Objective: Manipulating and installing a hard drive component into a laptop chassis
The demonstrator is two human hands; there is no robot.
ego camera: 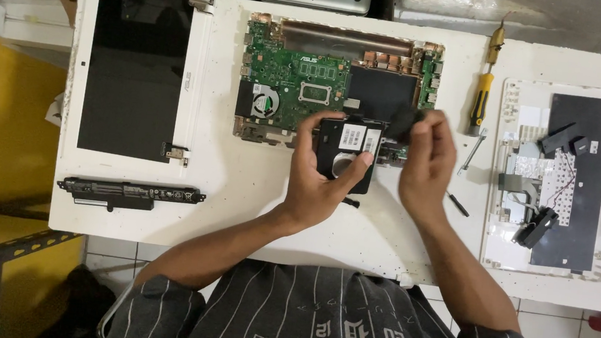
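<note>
- Now, my left hand (pixel 317 182) holds the black hard drive (pixel 348 154) just above the desk (pixel 255 187); the grip is closed around it, fingers over the top edge and thumb pressed on the round part of its face.
- My right hand (pixel 426 163) is just beside this grip, on the right, and it pinches a small black piece (pixel 402 124) at the upper right corner of the drive. I cannot tell if this piece is a connector or a strip of tape.
- Directly behind the drive lies the green motherboard (pixel 301 81) with its fan (pixel 266 103), already taken out of the case.
- Well apart to the left of the grip are the white screen panel (pixel 138 65) and, nearer to me, the long black battery (pixel 129 193), both already removed.
- To the right of my right hand lie a yellow screwdriver (pixel 480 98) and the white keyboard cover (pixel 556 179), turned upside down.
- So I judge that the disassembly is mostly done: the big parts are separated. What is left, as I see it, is the drive itself, with the black piece not yet free from it.
</note>
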